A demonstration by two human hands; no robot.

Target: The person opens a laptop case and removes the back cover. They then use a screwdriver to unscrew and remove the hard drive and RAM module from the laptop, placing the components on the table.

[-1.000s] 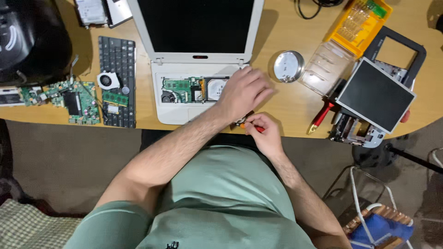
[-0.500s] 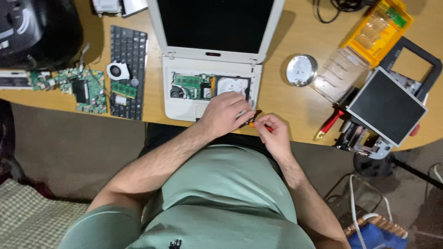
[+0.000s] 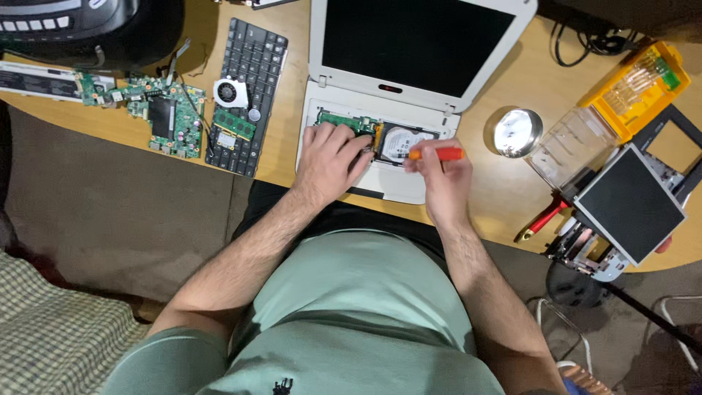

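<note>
Wooden desk under you is crowded with parts, and the white laptop (image 3: 409, 80) sits at its front edge, screen up and base opened. Your right hand (image 3: 439, 172) is closed around an orange-handled screwdriver (image 3: 436, 153), held over the silver hard drive (image 3: 402, 143) in the exposed bay. Your left hand (image 3: 329, 157) lies on the base just beside the drive, fingers curled down on the green board (image 3: 344, 121); I cannot tell whether it pinches anything.

Judging by how things lie, the teardown looks well advanced: 1 keyboard (image 3: 248, 95) is off and rests to the left, with a small fan (image 3: 230, 93) and a memory stick (image 3: 234, 124) on it, and 1 bare circuit board (image 3: 164, 117) lies further left. The drive and the inner board remain seated in the base.

To the right stand a round metal tin (image 3: 515, 132), a yellow bit case (image 3: 636, 88) and a loose screen panel (image 3: 629, 205).
</note>
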